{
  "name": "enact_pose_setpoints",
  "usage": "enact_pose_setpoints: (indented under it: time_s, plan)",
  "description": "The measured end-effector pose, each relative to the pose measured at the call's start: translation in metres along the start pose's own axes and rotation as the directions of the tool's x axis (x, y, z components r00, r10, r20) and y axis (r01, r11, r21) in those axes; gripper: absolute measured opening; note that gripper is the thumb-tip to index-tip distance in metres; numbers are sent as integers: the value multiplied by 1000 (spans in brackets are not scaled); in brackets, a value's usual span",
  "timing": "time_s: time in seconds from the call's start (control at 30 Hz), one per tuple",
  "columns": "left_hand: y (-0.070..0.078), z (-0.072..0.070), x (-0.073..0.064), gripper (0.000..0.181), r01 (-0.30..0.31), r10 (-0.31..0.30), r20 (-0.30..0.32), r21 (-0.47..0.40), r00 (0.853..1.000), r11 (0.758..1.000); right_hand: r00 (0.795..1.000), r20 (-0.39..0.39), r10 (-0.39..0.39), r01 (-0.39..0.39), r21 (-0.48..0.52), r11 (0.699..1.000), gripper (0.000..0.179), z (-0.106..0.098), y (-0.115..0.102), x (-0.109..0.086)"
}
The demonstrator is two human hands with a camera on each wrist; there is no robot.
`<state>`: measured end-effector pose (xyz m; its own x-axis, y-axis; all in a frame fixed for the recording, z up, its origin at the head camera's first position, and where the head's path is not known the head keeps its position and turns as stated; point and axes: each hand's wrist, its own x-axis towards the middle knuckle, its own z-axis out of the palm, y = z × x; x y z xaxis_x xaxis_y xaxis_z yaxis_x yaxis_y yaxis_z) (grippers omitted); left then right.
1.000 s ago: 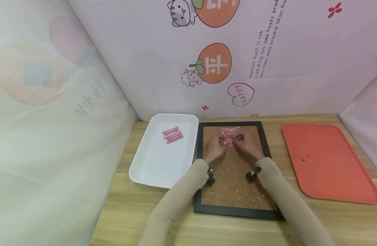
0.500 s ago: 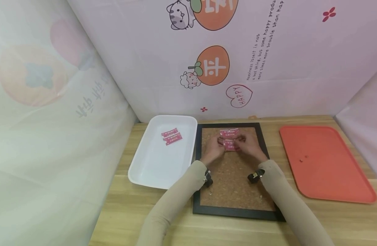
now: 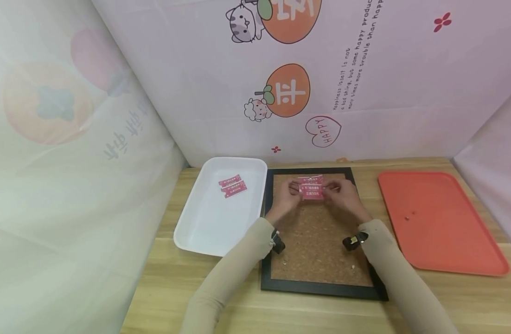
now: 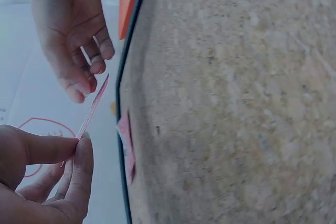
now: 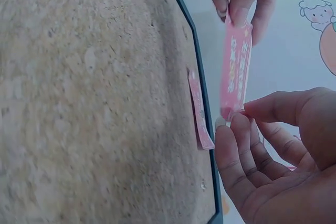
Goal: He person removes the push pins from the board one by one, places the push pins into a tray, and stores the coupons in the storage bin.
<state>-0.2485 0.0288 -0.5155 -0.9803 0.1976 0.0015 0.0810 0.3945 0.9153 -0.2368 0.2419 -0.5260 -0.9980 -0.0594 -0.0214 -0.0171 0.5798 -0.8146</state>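
A pink printed coupon (image 3: 311, 192) is held up over the far part of a black-framed cork board (image 3: 318, 246). My left hand (image 3: 284, 200) pinches its left end between thumb and fingers, plain in the left wrist view. At the other end my right hand (image 3: 345, 198) has thumb and fingertips at the coupon's edge, lightly pinching it in the right wrist view. Behind the held coupon, a second pink coupon (image 5: 199, 111) sits on the cork near the far frame edge, partly covered in the head view.
On the left stands a white tray (image 3: 201, 227) with overlapping pink coupons (image 3: 233, 187) in it. An orange-red tray (image 3: 443, 222) on the right holds a couple of tiny bits. Small pale specks dot the cork's near part. A printed cloth wall (image 3: 222, 116) rises behind the table.
The held coupon has come up and overlaps the one behind it, its face now more fully visible. Both hands have moved outward to its ends. The head view has shifted slightly.
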Motion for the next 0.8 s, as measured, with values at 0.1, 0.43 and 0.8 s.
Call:
enact_pose_setpoints:
  time_s: [0.1, 0.43, 0.8]
  plan:
    - [5, -5, -1, 37, -14, 14, -13, -8, 1000, 1000, 999, -23, -42, 42, -22, 999, 23, -4, 1, -1]
    - [19, -28, -4, 34, -13, 16, -74, 40, 997, 999, 993, -87, -79, 77, -23, 997, 23, -16, 3, -3]
    - [16, -60, 2, 33, 7, -9, -115, -21, 993, 1000, 992, -100, -81, 78, -40, 996, 24, -36, 2, -16]
